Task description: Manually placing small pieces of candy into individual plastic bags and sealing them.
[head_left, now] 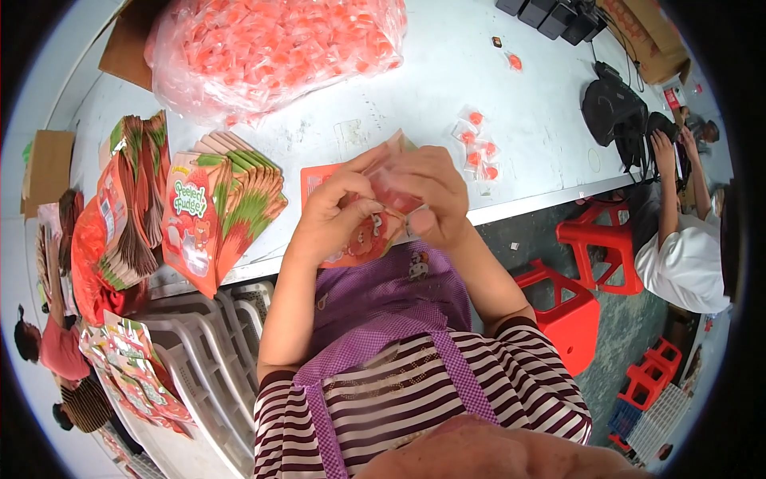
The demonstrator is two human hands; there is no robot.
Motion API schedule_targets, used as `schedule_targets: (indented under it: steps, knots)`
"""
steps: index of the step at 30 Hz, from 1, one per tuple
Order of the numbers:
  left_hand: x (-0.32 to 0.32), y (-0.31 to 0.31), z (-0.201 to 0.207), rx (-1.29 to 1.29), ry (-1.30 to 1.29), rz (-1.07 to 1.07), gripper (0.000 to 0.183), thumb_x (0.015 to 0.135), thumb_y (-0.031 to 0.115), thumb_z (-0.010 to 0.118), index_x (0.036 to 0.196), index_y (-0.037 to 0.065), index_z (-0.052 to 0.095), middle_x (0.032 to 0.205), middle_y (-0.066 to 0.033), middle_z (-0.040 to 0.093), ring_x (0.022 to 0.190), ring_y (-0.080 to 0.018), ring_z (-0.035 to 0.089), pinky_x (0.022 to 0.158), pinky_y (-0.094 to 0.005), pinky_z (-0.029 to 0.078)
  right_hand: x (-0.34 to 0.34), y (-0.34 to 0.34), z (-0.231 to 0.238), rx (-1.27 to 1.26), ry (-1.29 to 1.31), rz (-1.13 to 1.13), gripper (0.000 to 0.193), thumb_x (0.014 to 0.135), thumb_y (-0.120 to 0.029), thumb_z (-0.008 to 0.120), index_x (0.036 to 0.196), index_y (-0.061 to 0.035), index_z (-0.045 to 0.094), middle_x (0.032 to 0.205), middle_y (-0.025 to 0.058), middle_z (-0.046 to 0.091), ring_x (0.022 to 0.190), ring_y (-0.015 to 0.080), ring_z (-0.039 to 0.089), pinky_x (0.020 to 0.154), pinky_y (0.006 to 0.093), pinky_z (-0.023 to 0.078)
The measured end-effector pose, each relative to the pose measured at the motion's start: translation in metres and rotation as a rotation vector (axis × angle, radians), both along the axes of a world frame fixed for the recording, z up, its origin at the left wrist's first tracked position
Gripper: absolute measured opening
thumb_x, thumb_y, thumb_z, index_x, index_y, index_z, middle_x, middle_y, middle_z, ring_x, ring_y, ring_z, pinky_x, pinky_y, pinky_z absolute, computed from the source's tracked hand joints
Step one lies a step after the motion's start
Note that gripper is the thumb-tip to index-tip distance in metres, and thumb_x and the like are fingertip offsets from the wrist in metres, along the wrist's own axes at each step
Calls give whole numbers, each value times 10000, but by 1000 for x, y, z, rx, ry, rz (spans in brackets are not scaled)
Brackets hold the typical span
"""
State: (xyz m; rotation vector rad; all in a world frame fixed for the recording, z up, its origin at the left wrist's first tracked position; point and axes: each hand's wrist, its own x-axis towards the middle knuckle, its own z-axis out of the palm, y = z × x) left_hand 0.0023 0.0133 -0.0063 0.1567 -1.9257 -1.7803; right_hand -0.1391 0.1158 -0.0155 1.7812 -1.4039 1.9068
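Observation:
In front of my purple apron, at the table's near edge, I hold a red printed pouch [369, 241]. My left hand [339, 209] pinches its side between thumb and curled fingers. Close beside it, my right hand [437, 190] is closed at the pouch's upper part, its fingers bent and slightly blurred. The pouch's opening and anything inside it are hidden by my fingers. Beneath the hands, part of another flat red pouch [313, 174] shows on the table. To the left lies a fanned stack of similar pouches [191, 227].
A large clear bag of wrapped red candies [279, 52] sits at the back left. Several loose wrapped candies [477, 148] lie right of my hands. More bundled pouches [136, 191] stand at left, above grey crates [199, 383]. Red stools [570, 323] and a person [678, 263] are at right.

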Motion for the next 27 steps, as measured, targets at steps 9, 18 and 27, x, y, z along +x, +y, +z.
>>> schedule_targets:
  steps: [9, 18, 27]
  knots:
    - [15, 2, 6, 48, -67, 27, 145, 795, -98, 554, 847, 33, 516, 1291, -203, 478, 1072, -194, 540, 815, -271, 459, -4, 9, 30, 503, 343, 211, 376, 758, -468, 608, 772, -92, 613, 708, 4, 550, 700, 208, 544, 797, 380, 335]
    - [16, 4, 20, 159, 70, 30, 164, 827, -125, 482, 913, 13, 458, 1279, -230, 466, 926, -166, 591, 737, -249, 484, 5, 22, 37, 447, 266, -15, 311, 712, -408, 685, 808, -120, 616, 782, 2, 586, 883, 191, 555, 988, 492, 220]
    - [25, -10, 22, -197, 56, 205, 87, 832, -32, 544, 866, 37, 503, 1197, -212, 545, 1059, -237, 554, 831, -312, 450, -67, 42, 11, 658, 213, -546, 541, 730, -376, 681, 1150, -78, 515, 1207, 117, 525, 1119, 341, 465, 1048, 435, 216]
